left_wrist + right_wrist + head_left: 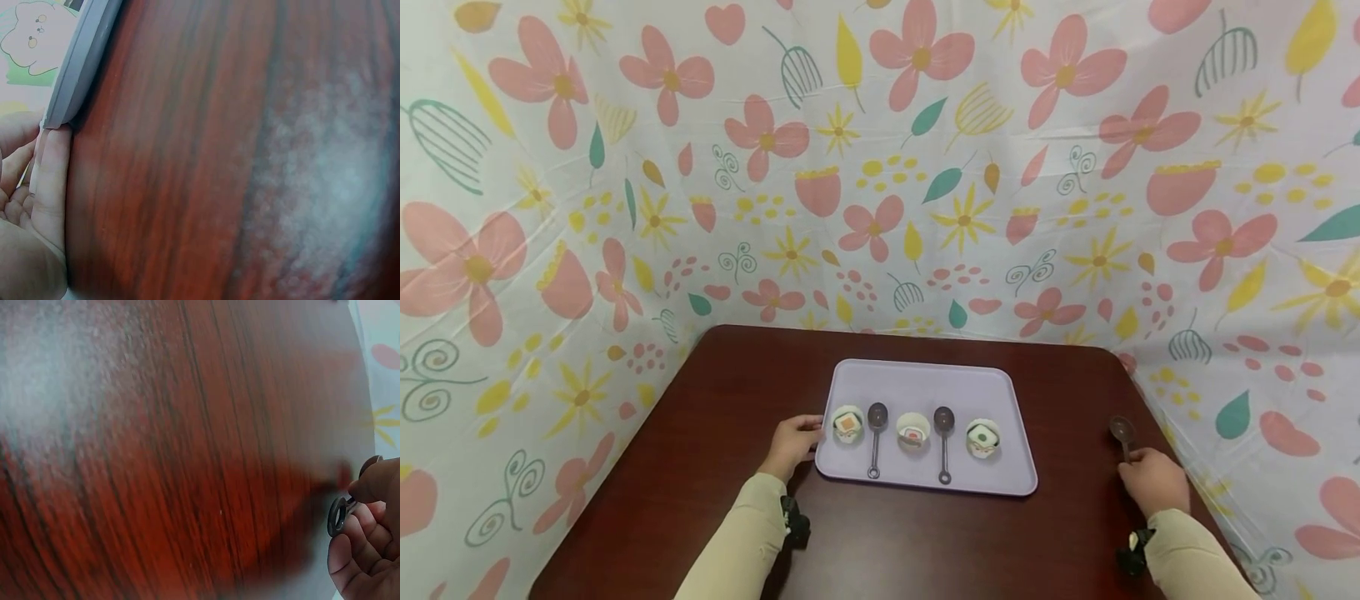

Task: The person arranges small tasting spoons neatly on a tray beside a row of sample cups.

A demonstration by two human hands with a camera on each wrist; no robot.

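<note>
My left hand (792, 447) grips the left rim of a lilac tray (925, 379), thumb above and fingers beneath; the left wrist view shows the tray's edge (75, 75) close up. On the tray stand three small cups: left cup (847, 425), middle cup (913, 432) and right cup (982, 438), each with something small and pale inside. Between them lie two dark brown spoons, one left (877, 417) and one right (944, 421). Near the table's right edge my right hand (1156, 483) pinches another dark brown spoon (1122, 429) by its handle, whose ring end (336, 517) shows in the right wrist view.
A dark red-brown wooden table (730, 392) carries everything. Flower-printed cloth (880, 167) hangs behind it and along both sides. Dark devices are strapped to both wrists, a left one (795, 523) and a right one (1133, 553).
</note>
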